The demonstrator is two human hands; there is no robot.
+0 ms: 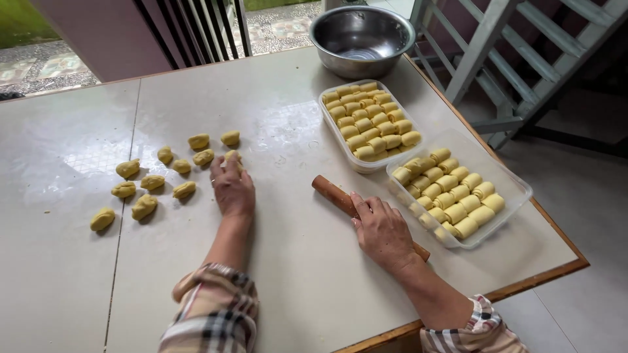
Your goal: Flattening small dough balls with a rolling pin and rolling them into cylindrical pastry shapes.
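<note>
Two hands worked at a table strewn with yellow dough lumps.
The left hand lay palm down, fingers pressed together over one dough lump at the right edge of the scattered lumps; the right hand curled its fingers around a brown wooden roller lying slantwise on the table just beside the trays. Both clear plastic trays, the far tray and the near tray, held tight rows of rolled yellow pastries; a steel bowl stood behind them, its contents unclear. The table was pale and glossy with a wooden edge, set by a pale blue railing, a tiled floor and dark window bars.
</note>
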